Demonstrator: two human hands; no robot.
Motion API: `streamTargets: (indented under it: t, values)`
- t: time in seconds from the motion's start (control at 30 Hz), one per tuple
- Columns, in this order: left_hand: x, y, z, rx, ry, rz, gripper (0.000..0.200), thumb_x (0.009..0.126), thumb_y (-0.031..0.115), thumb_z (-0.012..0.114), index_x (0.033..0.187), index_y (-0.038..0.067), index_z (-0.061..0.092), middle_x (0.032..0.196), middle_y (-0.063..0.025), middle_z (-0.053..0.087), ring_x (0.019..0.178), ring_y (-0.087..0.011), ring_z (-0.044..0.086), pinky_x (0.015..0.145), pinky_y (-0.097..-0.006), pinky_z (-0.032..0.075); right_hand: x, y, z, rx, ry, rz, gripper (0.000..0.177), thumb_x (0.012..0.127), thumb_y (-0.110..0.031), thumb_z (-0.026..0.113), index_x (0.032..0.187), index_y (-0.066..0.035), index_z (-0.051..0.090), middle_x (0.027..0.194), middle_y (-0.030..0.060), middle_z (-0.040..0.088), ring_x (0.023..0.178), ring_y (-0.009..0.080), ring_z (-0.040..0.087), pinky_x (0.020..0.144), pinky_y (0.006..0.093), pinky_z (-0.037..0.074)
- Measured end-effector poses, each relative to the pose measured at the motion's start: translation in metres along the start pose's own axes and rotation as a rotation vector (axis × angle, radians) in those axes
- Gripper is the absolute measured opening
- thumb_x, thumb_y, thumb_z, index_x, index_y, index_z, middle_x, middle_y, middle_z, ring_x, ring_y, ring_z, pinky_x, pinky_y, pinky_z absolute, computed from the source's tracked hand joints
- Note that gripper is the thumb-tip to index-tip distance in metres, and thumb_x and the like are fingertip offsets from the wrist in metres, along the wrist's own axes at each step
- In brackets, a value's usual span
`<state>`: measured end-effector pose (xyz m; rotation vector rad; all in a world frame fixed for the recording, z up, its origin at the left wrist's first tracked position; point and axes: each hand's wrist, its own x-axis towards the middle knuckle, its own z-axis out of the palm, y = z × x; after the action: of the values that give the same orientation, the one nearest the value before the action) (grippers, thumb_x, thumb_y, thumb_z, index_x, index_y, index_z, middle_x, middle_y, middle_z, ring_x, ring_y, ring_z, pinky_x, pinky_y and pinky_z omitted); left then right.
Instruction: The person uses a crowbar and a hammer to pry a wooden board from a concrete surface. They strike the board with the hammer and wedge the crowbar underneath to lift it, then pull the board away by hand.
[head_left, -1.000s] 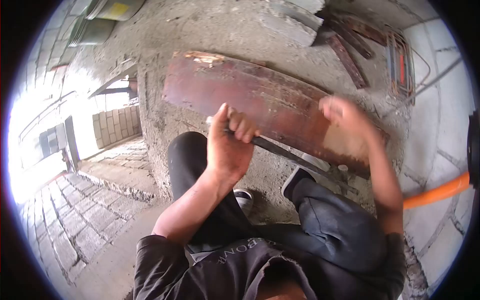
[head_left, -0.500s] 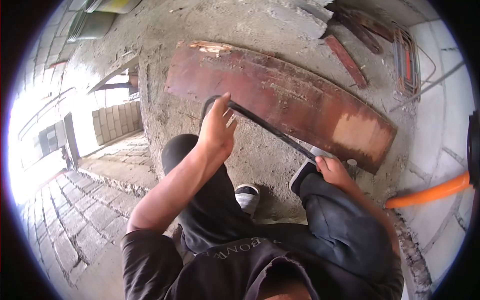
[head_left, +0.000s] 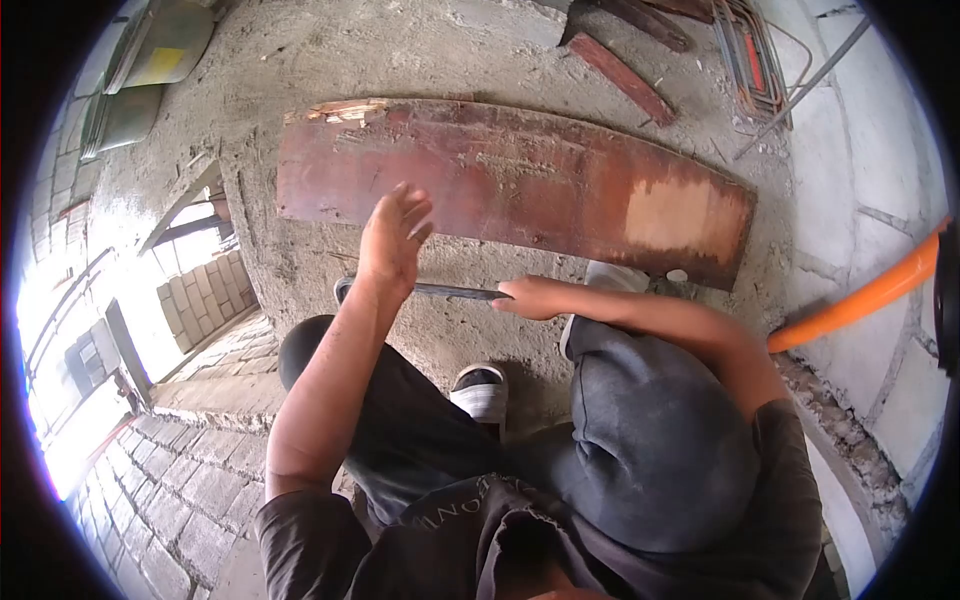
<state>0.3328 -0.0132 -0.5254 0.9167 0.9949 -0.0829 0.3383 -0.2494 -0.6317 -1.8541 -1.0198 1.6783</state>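
My right hand point(head_left: 534, 297) is wrapped round one end of a dark crowbar point(head_left: 456, 292), which lies nearly level across the view. Its curved end shows just left of my left wrist, and the wrist hides part of the bar. Raised over the near edge of a reddish plywood board point(head_left: 450, 170), my left hand point(head_left: 391, 243) has its fingers apart and holds nothing. The board lies on the rough floor, splintered at its far left corner, with a pale bare patch at its right end.
Wood scraps point(head_left: 622, 78) and bundled metal rods point(head_left: 750, 60) lie at the far right beside a white block wall point(head_left: 830, 180). An orange pipe point(head_left: 860, 290) slants at the right. Curved sheets point(head_left: 160, 55) stand far left, above a bright opening. My shoe point(head_left: 480, 397) is below the crowbar.
My left hand has let go of the crowbar's hooked end and opened. My right hand has moved left with the bar, which has swung nearly level. The view has shifted.
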Motion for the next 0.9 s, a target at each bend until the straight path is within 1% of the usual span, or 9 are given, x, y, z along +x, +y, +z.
streamTargets:
  t: [0.27, 0.37, 0.5, 0.57, 0.6, 0.67, 0.7, 0.77, 0.9]
  values:
    - [0.024, 0.005, -0.015, 0.007, 0.074, 0.087, 0.042, 0.096, 0.036, 0.054, 0.129, 0.010, 0.053, 0.123, -0.0036, 0.059, 0.118, -0.0200, 0.051, 0.102, -0.0380, 0.036, -0.024, 0.021, 0.002, -0.183, 0.090, -0.228, 0.060, 0.095, -0.041, 0.054, 0.139, -0.003, 0.045, 0.128, 0.0240, 0.056, 0.124, 0.0357, 0.050, 0.102, 0.0437, 0.041]
    - [0.021, 0.000, 0.001, 0.186, -0.040, 0.086, 0.041, 0.098, 0.040, 0.050, 0.124, 0.010, 0.058, 0.119, -0.0032, 0.062, 0.115, -0.0193, 0.054, 0.099, -0.0364, 0.038, -0.042, 0.050, 0.017, -0.155, 0.251, -0.265, 0.053, 0.091, -0.040, 0.059, 0.129, -0.003, 0.056, 0.117, 0.0231, 0.062, 0.114, 0.0372, 0.057, 0.097, 0.0450, 0.045]
    - [-0.010, -0.028, 0.037, 0.591, -0.408, 0.075, 0.036, 0.093, 0.033, 0.059, 0.117, 0.006, 0.060, 0.113, -0.0087, 0.062, 0.104, -0.0201, 0.058, 0.090, -0.0371, 0.043, -0.070, 0.047, 0.003, -0.099, 0.153, 0.037, 0.045, 0.089, -0.039, 0.062, 0.113, 0.000, 0.064, 0.103, 0.0220, 0.067, 0.100, 0.0385, 0.063, 0.088, 0.0470, 0.049]
    - [-0.032, -0.053, 0.049, 1.266, -0.740, 0.231, 0.043, 0.092, 0.036, 0.062, 0.118, 0.002, 0.057, 0.106, -0.0138, 0.064, 0.097, -0.0271, 0.061, 0.086, -0.0412, 0.046, -0.076, 0.049, 0.008, -0.246, 0.113, 0.123, 0.040, 0.090, -0.041, 0.061, 0.099, -0.003, 0.064, 0.097, 0.0189, 0.067, 0.092, 0.0401, 0.064, 0.079, 0.0499, 0.050]
    - [-0.032, -0.069, 0.041, 1.269, -0.763, 0.228, 0.043, 0.092, 0.036, 0.062, 0.118, 0.002, 0.057, 0.106, -0.0138, 0.064, 0.097, -0.0271, 0.061, 0.086, -0.0412, 0.046, -0.078, 0.051, 0.010, -0.232, 0.121, 0.139, 0.040, 0.090, -0.041, 0.061, 0.099, -0.003, 0.064, 0.097, 0.0189, 0.067, 0.092, 0.0401, 0.064, 0.079, 0.0499, 0.050]
    - [-0.028, -0.102, 0.025, 1.642, -0.899, 0.826, 0.042, 0.094, 0.036, 0.060, 0.117, 0.001, 0.055, 0.106, -0.0184, 0.063, 0.096, -0.0340, 0.061, 0.084, -0.0438, 0.046, -0.080, 0.052, 0.009, -0.057, 0.200, -0.043, 0.039, 0.090, -0.041, 0.061, 0.095, -0.003, 0.064, 0.096, 0.0202, 0.067, 0.091, 0.0402, 0.064, 0.078, 0.0496, 0.049]
    - [-0.026, -0.107, 0.021, 1.641, -0.916, 0.830, 0.042, 0.094, 0.036, 0.060, 0.117, 0.001, 0.055, 0.106, -0.0184, 0.063, 0.096, -0.0340, 0.061, 0.084, -0.0438, 0.046, -0.077, 0.048, 0.008, -0.050, 0.210, -0.033, 0.039, 0.090, -0.041, 0.061, 0.095, -0.003, 0.064, 0.096, 0.0202, 0.067, 0.091, 0.0402, 0.064, 0.078, 0.0496, 0.049]
    - [-0.022, -0.108, 0.025, 1.779, -0.995, 0.204, 0.044, 0.094, 0.041, 0.059, 0.110, 0.001, 0.055, 0.093, -0.0207, 0.062, 0.093, -0.0405, 0.060, 0.082, -0.0494, 0.045, -0.070, 0.033, 0.000, -0.006, 0.170, -0.091, 0.040, 0.087, -0.037, 0.064, 0.104, -0.002, 0.068, 0.095, 0.0213, 0.068, 0.091, 0.0396, 0.065, 0.082, 0.0481, 0.051]
    - [0.014, -0.090, 0.000, 1.830, -1.004, -0.178, 0.055, 0.099, 0.051, 0.044, 0.107, -0.003, 0.054, 0.096, -0.0260, 0.062, 0.097, -0.0440, 0.059, 0.085, -0.0509, 0.044, -0.076, 0.028, -0.020, 0.108, 0.340, -0.310, 0.032, 0.092, -0.032, 0.061, 0.101, -0.003, 0.067, 0.098, 0.0188, 0.067, 0.089, 0.0397, 0.063, 0.079, 0.0486, 0.049]
